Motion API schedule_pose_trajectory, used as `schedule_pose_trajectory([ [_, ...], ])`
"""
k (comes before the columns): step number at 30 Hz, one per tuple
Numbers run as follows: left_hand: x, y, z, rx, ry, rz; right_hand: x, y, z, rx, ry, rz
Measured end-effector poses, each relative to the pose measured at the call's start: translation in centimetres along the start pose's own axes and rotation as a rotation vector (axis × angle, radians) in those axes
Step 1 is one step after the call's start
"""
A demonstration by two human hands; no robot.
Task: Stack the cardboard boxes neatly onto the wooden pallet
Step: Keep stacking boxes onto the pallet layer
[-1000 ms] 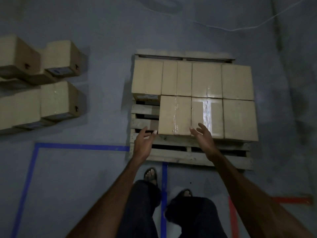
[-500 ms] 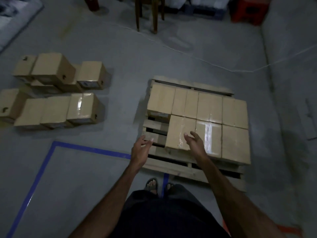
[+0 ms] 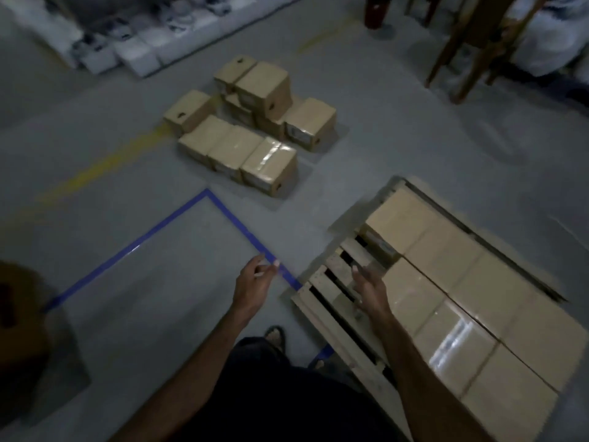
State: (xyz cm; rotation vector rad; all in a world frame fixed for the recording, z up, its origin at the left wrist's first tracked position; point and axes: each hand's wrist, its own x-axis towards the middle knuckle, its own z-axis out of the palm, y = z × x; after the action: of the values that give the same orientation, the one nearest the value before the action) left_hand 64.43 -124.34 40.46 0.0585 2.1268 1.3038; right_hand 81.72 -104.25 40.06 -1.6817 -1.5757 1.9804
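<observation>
The boxes on the pallet (image 3: 471,291) sit in one flat layer, and only the corner slot nearest my right hand is bare slats. A second ago both my hands were at the front edge of that layer; now I have turned away to the left, so the pallet (image 3: 331,282) has slid to the right of my view and the loose boxes (image 3: 251,129) on the floor, well apart from the pallet beyond the blue tape (image 3: 153,232), have come into the middle. My left hand (image 3: 253,283) hangs over the floor just beside the pallet's corner, fingers loosely curled and holding nothing. My right hand (image 3: 369,290) is over the bare slats, fingers relaxed and empty. I judge the last box is placed and I am heading for the next one, probably for that open corner.
</observation>
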Motion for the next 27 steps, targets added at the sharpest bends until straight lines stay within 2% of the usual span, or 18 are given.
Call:
schedule_pose_trajectory([
  [9,2.3,-0.8,-9.3,-0.194,0.223,-0.062,1.8,-4.9,11.2,-0.126,-0.224,-0.031],
  [21,13.1,-0.5,-25.4,-0.2,0.271,-0.081,4.2,-12.8,30.5,-0.207,-0.265,-0.124],
  [27,19.6,1.1,-30.3,-0.204,0.26,-0.093,5.3,-15.3,35.4,-0.197,-0.228,-0.128],
])
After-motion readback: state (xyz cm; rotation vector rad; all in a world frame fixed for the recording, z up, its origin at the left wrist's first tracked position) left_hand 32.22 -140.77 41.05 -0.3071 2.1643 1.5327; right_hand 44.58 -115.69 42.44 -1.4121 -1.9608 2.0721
